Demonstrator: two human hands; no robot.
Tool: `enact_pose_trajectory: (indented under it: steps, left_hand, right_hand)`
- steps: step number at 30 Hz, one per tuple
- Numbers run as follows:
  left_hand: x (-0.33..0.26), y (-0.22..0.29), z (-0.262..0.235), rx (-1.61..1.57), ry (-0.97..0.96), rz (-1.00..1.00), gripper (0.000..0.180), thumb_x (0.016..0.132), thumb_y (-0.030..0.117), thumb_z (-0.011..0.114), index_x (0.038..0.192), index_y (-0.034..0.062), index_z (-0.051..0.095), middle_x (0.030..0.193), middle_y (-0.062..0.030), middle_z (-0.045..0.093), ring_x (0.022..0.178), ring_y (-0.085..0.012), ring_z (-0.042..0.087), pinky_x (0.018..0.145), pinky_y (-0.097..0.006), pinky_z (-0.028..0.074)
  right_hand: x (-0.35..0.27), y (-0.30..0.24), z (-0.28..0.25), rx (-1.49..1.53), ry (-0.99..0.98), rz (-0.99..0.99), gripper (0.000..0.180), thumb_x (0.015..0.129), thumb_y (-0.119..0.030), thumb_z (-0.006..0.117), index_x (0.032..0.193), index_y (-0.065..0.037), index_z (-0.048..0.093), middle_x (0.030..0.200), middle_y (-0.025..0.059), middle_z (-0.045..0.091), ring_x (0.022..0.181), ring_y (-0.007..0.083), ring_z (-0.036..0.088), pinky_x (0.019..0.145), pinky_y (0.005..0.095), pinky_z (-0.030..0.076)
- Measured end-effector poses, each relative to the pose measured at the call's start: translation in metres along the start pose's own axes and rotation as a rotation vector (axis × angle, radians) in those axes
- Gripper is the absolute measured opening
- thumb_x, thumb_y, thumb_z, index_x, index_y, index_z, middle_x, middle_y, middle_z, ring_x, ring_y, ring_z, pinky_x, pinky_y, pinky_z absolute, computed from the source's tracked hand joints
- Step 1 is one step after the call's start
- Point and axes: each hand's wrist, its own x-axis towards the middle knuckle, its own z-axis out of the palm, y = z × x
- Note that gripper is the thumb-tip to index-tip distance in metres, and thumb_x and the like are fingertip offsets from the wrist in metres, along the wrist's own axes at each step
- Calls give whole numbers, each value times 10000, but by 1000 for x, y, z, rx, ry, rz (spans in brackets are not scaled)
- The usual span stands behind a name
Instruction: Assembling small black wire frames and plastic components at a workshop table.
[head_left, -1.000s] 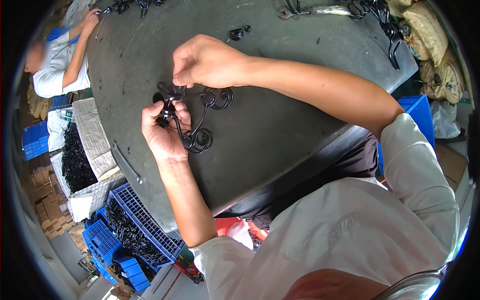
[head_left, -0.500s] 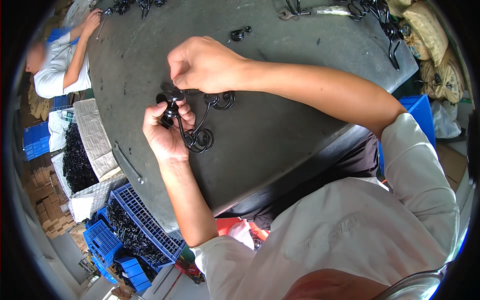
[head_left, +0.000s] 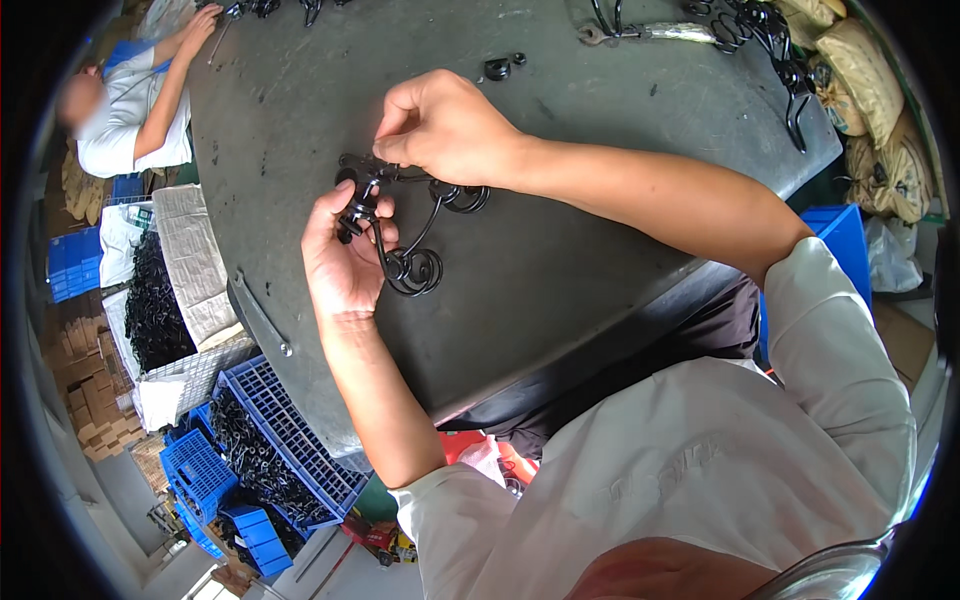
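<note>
A black coiled-wire part (head_left: 415, 272), with round spiral loops and a thick black fitting, is held just above the dark tabletop. My left hand (head_left: 345, 245) is closed around its fitting, thumb on the near left side and fingers behind. Over the top of the fitting my right hand (head_left: 450, 125) is closed in a pinch, fingertips at the part's upper end; whatever lies between them is hidden. More wire loops (head_left: 465, 198) of the part reach right, below the right wrist.
Small black pieces (head_left: 497, 69) lie beyond my right hand. An open-end wrench (head_left: 660, 32) with a wrapped handle and black wire parts (head_left: 780, 55) lie far right. Another wrench (head_left: 262, 315) rests along the left edge. Blue crates (head_left: 290, 430) stand below left; a co-worker (head_left: 130, 110) works far left.
Both hands and the part have shifted slightly right in the picture, as has the table. The fitting is tilted more, and the right fingertips still pinch at its top.
</note>
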Motion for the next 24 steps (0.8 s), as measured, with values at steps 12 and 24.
enact_pose_trajectory:
  steps: [12, 24]
  left_hand:
    - [-7, 2, 8, 146, 12, 80, 311, 970, 312, 635, 1008, 5, 662, 842, -71, 690, 655, -129, 653, 580, -273, 533]
    - [-15, 1, 18, 636, 166, 181, 574, 996, 559, 506, 948, 10, 668, 661, -55, 632, 579, -132, 616, 564, -246, 499]
  right_hand:
    - [0, -16, -1, -322, -29, -300, 40, 744, -8, 658, 760, 23, 639, 716, 175, 670, 716, 346, 683, 668, 430, 531]
    - [1, -16, -2, -296, -63, -322, 32, 748, 12, 648, 780, 13, 650, 703, 150, 673, 675, 298, 684, 631, 382, 529]
